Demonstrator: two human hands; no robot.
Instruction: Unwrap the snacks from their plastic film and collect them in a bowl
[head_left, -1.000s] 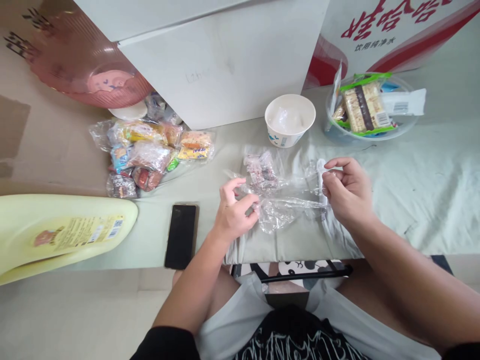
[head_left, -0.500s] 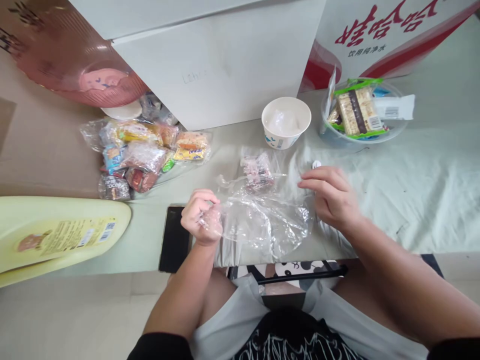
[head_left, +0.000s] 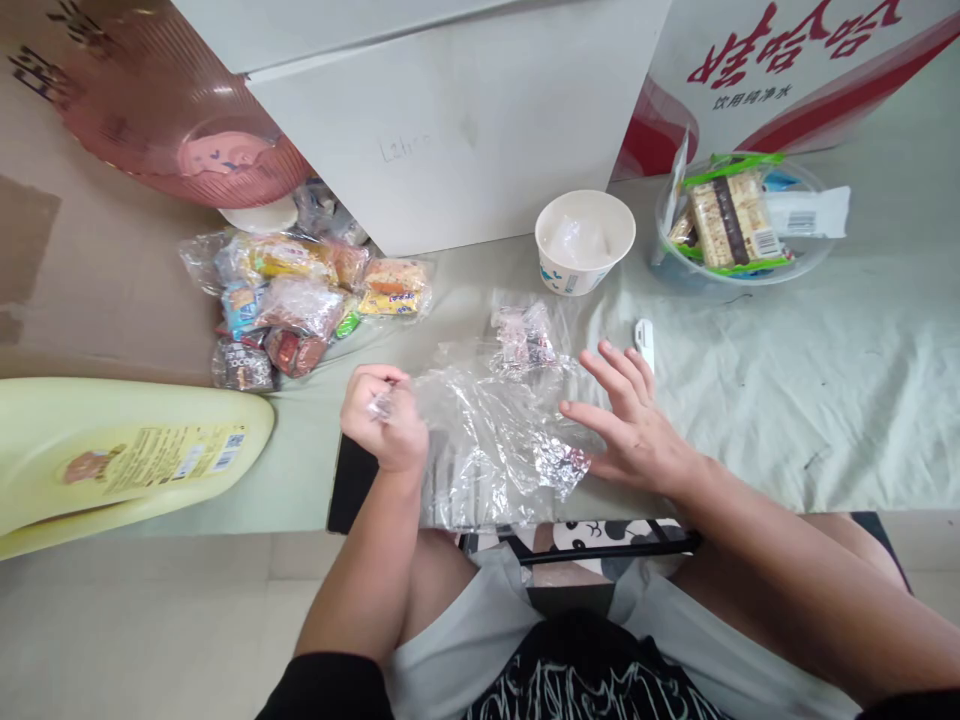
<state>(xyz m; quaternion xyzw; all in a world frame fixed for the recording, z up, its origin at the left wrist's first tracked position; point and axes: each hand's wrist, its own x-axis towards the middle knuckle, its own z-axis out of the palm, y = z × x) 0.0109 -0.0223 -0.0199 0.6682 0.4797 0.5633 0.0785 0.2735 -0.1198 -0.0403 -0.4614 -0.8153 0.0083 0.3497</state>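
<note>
My left hand [head_left: 384, 418] is closed around the gathered end of a clear plastic bag [head_left: 487, 440], which spreads crinkled to the right over the cloth. My right hand [head_left: 630, 425] has its fingers spread beside the bag's right end; whether its lower edge touches the film I cannot tell. Just behind the bag lies a small clear packet with pinkish print [head_left: 525, 335]. A white paper tub [head_left: 576, 272] with clear film inside stands farther back. Past my right fingertips is a small white object [head_left: 644, 345], perhaps a cutter. A dark phone [head_left: 351, 485] lies partly under my left wrist.
Wrapped snacks [head_left: 289, 300] are heaped at the left, near a yellow bottle [head_left: 142, 460]. A clear bowl [head_left: 750, 270] with packaged snacks stands back right. White boxes [head_left: 457, 150] line the back of the cloth-covered table [head_left: 750, 420].
My left hand has drawn the bag leftward and toward me. My right hand has opened its fingers and moved slightly left, uncovering the small white object.
</note>
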